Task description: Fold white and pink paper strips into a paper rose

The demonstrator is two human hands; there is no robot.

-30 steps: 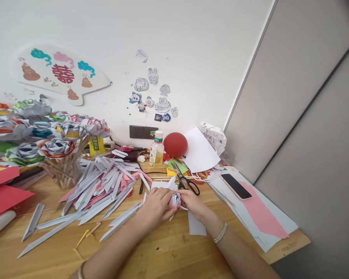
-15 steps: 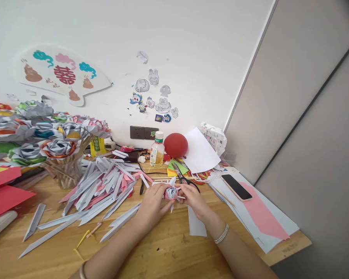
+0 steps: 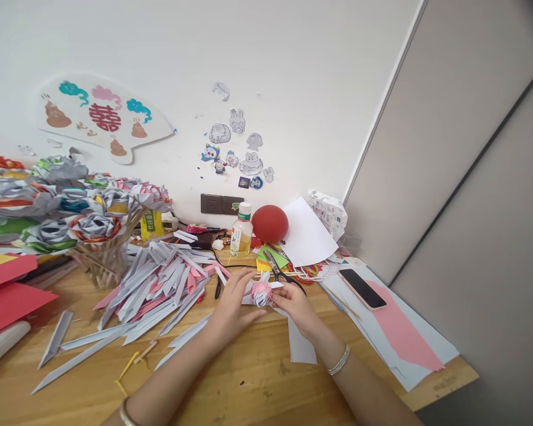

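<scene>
Left hand [image 3: 231, 307] spread wide, thumb well off the fingers, just left of the pink-and-white paper flower [image 3: 262, 293]; can't tell if it touches. Right hand [image 3: 296, 307] narrow, fingertips pinching the flower at its right side, exact grip partly hidden. Flower is between both hands, over the wooden table [image 3: 266, 390]. Scissors [image 3: 279, 271] just behind right hand. Folded paper strips [image 3: 160, 290] heaped left of left hand. Phone [image 3: 363, 289] farther right, on paper sheets [image 3: 400, 373].
</scene>
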